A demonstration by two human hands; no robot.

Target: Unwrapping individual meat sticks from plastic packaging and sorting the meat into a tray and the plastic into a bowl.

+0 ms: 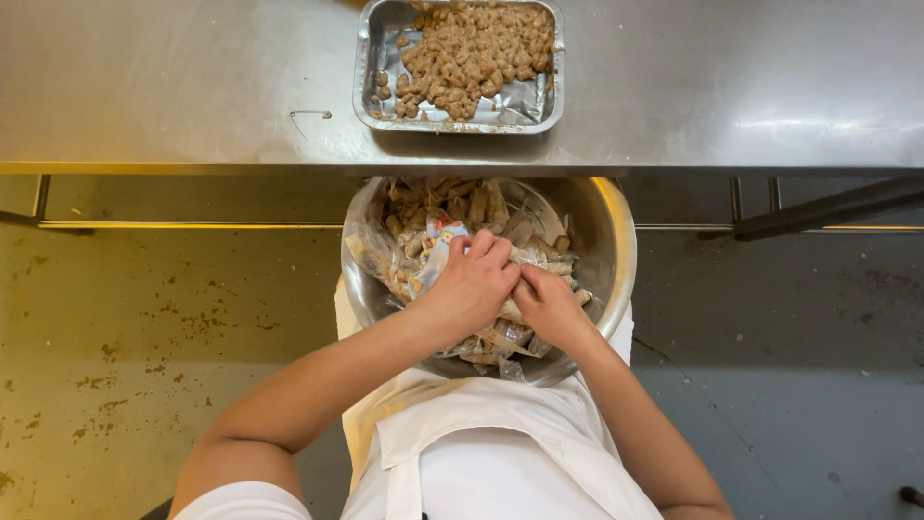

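Steel counter (192,87): 1 foil tray (371,67); below, 1 bowl (616,241), 2 hands pinching 1 wrapper (438,252).

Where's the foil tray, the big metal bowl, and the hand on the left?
foil tray (383,24): head view, bare upper left corner.
metal bowl (616,241): head view, right rim.
left hand (469,287): head view, back of the hand.

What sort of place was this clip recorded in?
Probably a commercial kitchen or food-prep room: a stainless steel counter, a foil tray of brown pieces, a large metal bowl of small packets, and a white apron.
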